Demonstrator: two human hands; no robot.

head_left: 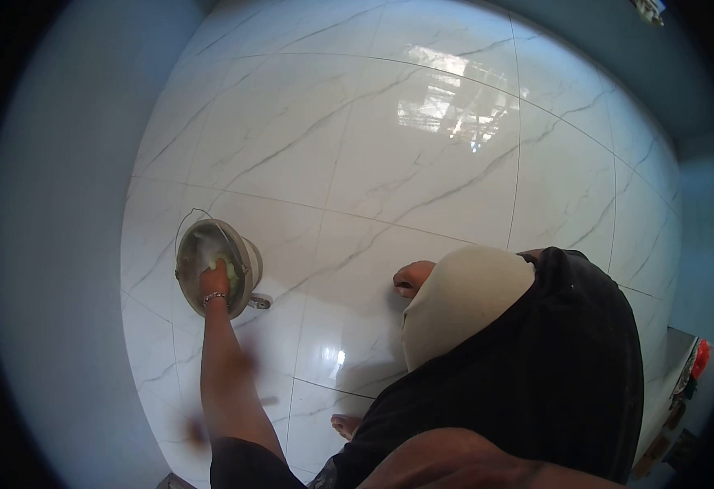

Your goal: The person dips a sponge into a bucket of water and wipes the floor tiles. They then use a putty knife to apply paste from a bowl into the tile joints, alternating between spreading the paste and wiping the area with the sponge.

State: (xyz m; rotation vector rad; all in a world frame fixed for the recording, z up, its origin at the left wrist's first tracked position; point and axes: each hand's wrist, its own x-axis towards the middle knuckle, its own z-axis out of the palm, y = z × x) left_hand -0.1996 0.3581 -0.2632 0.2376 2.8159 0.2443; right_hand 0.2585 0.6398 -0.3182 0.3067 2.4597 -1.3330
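A: Where is the left hand (214, 281)?

B: Inside a metal pot (251, 262) that lies tipped on its side on the white tiled floor (422, 163), well to the left of the person's knee.

A: And its grip?

B: Fingers curled and pressed together on a pale green wad (229, 269), held against the pot's inner wall. A bracelet (214, 297) sits at the wrist.

A: Anything else?

B: The pot's wire handle (184, 224) arches over the rim, and a bare foot (412, 279) rests on the floor to the right.

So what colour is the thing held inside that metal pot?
Pale green; the head view shows the wad in the left hand inside the pot.
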